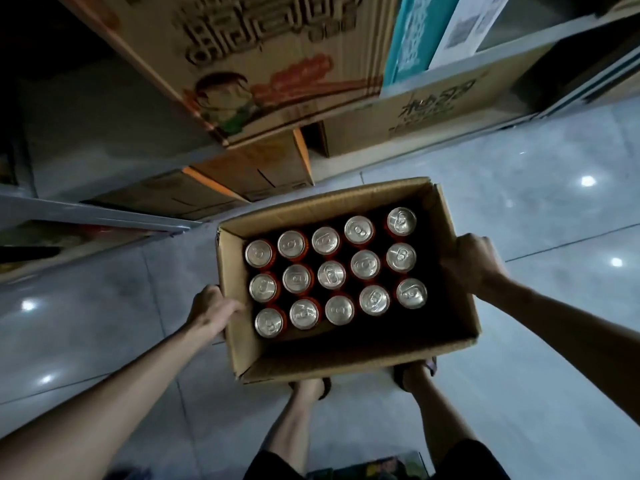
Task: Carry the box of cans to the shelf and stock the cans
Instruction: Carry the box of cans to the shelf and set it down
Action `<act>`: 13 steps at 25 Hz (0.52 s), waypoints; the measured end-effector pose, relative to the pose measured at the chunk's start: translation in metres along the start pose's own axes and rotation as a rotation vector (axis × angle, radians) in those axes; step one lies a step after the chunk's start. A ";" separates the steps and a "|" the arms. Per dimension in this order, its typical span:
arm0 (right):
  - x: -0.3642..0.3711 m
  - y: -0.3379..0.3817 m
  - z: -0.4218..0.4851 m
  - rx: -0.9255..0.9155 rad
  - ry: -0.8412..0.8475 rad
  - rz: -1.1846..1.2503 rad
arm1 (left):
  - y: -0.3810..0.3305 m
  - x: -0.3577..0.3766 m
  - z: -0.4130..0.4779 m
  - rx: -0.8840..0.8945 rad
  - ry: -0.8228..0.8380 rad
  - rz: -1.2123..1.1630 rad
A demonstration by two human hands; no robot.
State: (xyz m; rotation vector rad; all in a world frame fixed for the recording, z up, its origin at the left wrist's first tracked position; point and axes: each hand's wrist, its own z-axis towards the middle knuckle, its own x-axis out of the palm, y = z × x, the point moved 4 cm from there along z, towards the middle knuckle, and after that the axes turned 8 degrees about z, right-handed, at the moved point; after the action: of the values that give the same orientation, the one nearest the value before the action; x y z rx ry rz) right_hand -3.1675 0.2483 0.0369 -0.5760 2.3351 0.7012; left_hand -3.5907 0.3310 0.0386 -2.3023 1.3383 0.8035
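Left hand (213,311) and right hand (472,263) each gripped a side wall of our box (346,362). Fifteen cans (331,275) stood loose; we judged tilting could spill them.

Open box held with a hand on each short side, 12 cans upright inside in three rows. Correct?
One thing is off: the count. The head view shows 15 cans, three rows of five, not 12. The rest stands: the box is open, the left hand and right hand hold its short sides, and the cans stand upright.
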 end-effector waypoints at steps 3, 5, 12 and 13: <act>0.048 -0.015 0.056 0.009 0.005 0.002 | -0.004 0.040 0.061 0.008 0.024 -0.021; 0.073 -0.019 0.090 0.003 -0.004 0.014 | -0.008 0.059 0.096 0.002 0.026 -0.048; 0.125 -0.006 0.187 -0.025 -0.048 0.029 | -0.028 0.082 0.197 0.018 -0.009 -0.068; 0.128 -0.001 0.197 -0.032 -0.055 0.028 | -0.032 0.082 0.205 0.015 -0.021 -0.084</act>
State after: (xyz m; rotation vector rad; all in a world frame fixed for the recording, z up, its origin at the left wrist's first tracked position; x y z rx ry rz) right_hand -3.1712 0.3385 -0.1794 -0.5327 2.2888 0.7589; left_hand -3.5908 0.4064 -0.1718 -2.3158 1.2261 0.7856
